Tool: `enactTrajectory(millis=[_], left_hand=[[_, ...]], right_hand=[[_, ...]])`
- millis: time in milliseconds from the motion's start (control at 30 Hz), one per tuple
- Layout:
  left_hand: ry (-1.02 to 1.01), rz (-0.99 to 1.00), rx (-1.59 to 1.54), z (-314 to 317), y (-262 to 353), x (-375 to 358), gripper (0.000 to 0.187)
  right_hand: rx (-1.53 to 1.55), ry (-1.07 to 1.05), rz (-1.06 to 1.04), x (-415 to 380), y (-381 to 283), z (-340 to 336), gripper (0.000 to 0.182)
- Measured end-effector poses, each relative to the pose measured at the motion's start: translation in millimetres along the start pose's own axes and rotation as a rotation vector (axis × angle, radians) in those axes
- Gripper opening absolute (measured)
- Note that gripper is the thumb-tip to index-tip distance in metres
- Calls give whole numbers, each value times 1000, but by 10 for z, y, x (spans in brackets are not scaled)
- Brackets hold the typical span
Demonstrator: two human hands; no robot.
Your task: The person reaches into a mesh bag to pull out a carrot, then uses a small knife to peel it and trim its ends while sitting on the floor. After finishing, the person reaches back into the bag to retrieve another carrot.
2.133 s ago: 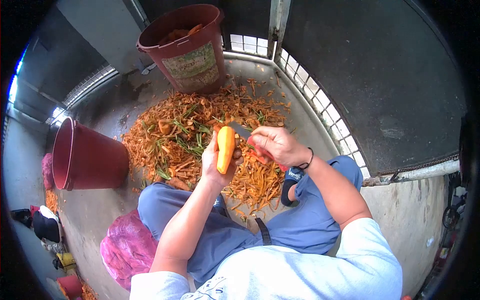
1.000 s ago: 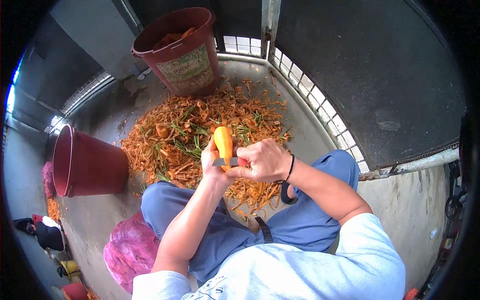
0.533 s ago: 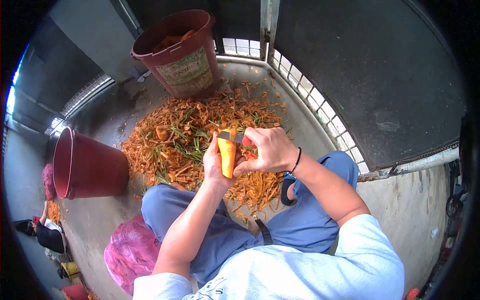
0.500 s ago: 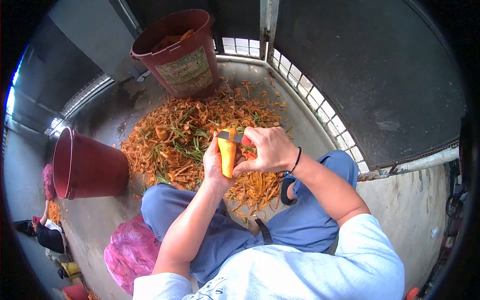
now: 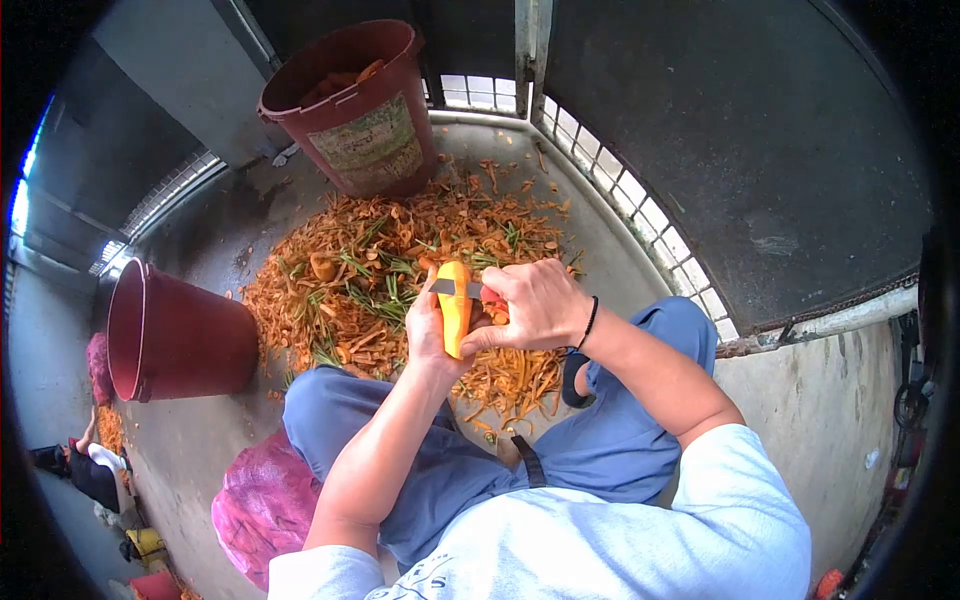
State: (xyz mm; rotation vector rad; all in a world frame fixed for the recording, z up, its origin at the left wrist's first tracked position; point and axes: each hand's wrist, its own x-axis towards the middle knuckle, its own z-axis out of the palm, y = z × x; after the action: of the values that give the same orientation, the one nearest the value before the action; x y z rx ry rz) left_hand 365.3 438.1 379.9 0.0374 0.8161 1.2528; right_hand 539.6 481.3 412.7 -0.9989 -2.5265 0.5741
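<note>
My left hand (image 5: 428, 325) is closed around a peeled orange carrot (image 5: 456, 325), which points away from me above my crossed legs. In my right hand (image 5: 540, 303) is a knife (image 5: 447, 287) with a red handle. Its grey blade lies across the carrot near the far end, and my right thumb is close to the carrot's near end. Below both hands spreads a large heap of carrot peelings (image 5: 330, 290) with green stalk pieces mixed in. My right fingers hide most of the knife handle.
A dark red bucket (image 5: 375, 150) holding carrots stands behind the heap. Another red bucket (image 5: 190, 330) lies tipped at the left. A pink mesh sack (image 5: 265, 500) rests beside my left knee. Far left, another person (image 5: 95, 475) sits near more peelings. Barred dark panels (image 5: 740, 150) border the right.
The knife blade has moved from the carrot's far tip slightly down its length toward me. The carrot's far end now shows rounded beyond the blade. Both hands keep their hold.
</note>
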Motion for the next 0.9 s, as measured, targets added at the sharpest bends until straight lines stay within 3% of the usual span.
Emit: enactTrajectory(millis=[200, 400, 433, 500, 600, 700, 833, 900], left_hand=[[-6, -48, -49, -86, 41, 44, 43], [27, -2, -114, -55, 112, 97, 40], [30, 3, -117, -99, 127, 108, 40], [-149, -15, -98, -216, 129, 156, 42], [-278, -46, -66, -167, 75, 166, 44], [-65, -5, -6, 1, 72, 60, 47], [-21, 23, -58, 39, 63, 30, 43], [-106, 63, -104, -7, 68, 50, 37]], right_hand=[[0, 30, -63, -26, -35, 64, 75], [189, 148, -362, -29, -54, 55, 58], [271, 159, -192, -19, -10, 37, 60], [378, 236, 131, 35, 99, 96, 63], [546, 177, 266, 113, 348, 50, 69], [684, 173, 311, 119, 396, 70, 75], [686, 133, 440, 121, 462, 17, 77], [788, 116, 509, 116, 509, -23, 76]])
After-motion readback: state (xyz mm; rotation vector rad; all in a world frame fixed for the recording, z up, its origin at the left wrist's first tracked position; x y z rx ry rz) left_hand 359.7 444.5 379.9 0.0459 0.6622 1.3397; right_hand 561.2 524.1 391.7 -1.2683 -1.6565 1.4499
